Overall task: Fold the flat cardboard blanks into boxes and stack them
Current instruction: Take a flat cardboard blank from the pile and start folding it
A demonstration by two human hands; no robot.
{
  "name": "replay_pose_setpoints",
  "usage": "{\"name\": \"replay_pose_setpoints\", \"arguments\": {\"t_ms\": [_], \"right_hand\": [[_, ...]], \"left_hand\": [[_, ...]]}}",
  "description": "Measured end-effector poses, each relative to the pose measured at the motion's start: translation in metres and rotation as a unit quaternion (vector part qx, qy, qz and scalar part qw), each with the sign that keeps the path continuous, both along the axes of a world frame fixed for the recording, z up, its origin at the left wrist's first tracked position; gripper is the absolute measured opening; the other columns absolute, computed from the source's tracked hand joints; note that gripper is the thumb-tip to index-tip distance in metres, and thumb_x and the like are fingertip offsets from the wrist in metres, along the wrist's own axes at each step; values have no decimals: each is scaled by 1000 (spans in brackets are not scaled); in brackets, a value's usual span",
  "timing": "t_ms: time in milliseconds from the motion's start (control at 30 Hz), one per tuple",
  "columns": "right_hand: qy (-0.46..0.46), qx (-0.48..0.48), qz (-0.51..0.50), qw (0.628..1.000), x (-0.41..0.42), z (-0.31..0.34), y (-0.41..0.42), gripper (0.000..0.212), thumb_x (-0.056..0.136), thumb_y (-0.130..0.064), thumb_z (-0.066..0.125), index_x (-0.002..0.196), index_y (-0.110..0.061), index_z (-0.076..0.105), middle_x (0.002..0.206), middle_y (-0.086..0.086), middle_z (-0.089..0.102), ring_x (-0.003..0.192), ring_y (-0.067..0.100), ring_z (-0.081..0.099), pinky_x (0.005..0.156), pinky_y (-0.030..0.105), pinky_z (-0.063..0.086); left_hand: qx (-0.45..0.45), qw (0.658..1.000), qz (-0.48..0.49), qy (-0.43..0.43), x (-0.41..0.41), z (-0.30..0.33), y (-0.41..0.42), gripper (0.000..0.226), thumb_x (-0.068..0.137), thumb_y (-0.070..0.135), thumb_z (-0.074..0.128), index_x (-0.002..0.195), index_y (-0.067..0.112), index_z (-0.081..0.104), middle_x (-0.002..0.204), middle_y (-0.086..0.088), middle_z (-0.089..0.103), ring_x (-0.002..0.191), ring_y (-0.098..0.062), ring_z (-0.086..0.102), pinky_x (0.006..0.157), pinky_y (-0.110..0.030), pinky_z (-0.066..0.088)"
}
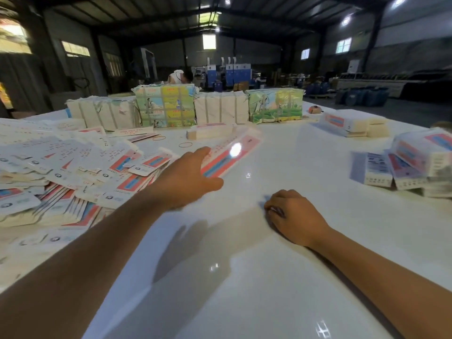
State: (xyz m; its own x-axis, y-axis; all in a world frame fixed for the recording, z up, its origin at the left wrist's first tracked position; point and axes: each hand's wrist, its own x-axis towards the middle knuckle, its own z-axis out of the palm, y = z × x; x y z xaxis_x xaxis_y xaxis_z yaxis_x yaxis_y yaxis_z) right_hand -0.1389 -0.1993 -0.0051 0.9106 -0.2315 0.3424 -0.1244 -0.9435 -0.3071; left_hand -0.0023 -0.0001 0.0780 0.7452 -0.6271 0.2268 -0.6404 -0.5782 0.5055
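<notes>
— Fingers point(204, 152) of the left hand point(186, 177) lie stretched over the near end of a flat cardboard blank point(230, 155), thumb underneath at its edge, so it looks pinched and lifted just off the worktop point(244, 277). It is blurred, so I cannot be sure of the grip.

— And the right hand point(291, 216)?

— Resting on the worktop, fingers curled under, holding nothing I can see.

— Where are the rest?

— A sprawling heap of blanks point(73, 172) lies at the left, touching the left forearm. Folded boxes point(420, 162) are piled at the right edge, well apart from both hands.

— How will the blank handle?

— Light, thin and glossy, I judge: stiff along its creases but floppy when held by one end, and likely slippery. Better to take it at both long edges near the middle, then press the sides to pop it open.
</notes>
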Motion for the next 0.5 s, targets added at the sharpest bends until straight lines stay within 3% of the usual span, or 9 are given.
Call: {"name": "replay_pose_setpoints", "arguments": {"t_ms": [100,167,267,367,433,500], "right_hand": [[21,-9,-6,1000,0,3,-1,21,90,-18,52,99,-12,69,112,5,63,106,26,53,88,33,43],[38,-10,-17,999,0,3,-1,21,89,-17,50,98,-7,66,106,7,62,101,26,51,81,32,43],[66,-25,-27,997,1,4,-1,25,89,-16,46,100,-3,64,99,10,58,98,26,49,80,36,43],[72,-18,-37,997,1,5,0,23,91,-15,47,92,1,63,93,12,56,94,27,49,77,37,42],[31,15,-38,999,1,4,-2,19,91,-12,49,93,2,62,94,10,57,92,29,52,74,34,40],[-50,87,-45,994,-1,4,-3,20,91,-8,52,108,-5,61,96,6,60,85,23,57,73,28,41]], "left_hand": [[51,997,-63,-7,-29,-22,17,82,62,48,63,135,45,27,110,16,43,77,-7,54,42,-11,41],[83,994,-76,-2,-35,-40,25,89,68,42,71,143,39,22,117,17,39,84,-3,52,51,-10,41],[110,991,-71,7,-36,-59,35,83,72,38,74,139,38,25,103,25,38,83,-1,52,52,-9,41],[87,994,-69,16,-30,-62,39,71,62,45,69,124,40,37,96,27,43,80,-6,58,59,-12,46],[64,996,-58,2,-27,-61,40,60,57,47,63,113,44,41,94,25,49,79,-4,58,61,-15,45],[41,998,-42,-15,-25,-58,41,57,55,46,60,108,47,38,89,27,47,78,-1,54,61,-19,44]]}}
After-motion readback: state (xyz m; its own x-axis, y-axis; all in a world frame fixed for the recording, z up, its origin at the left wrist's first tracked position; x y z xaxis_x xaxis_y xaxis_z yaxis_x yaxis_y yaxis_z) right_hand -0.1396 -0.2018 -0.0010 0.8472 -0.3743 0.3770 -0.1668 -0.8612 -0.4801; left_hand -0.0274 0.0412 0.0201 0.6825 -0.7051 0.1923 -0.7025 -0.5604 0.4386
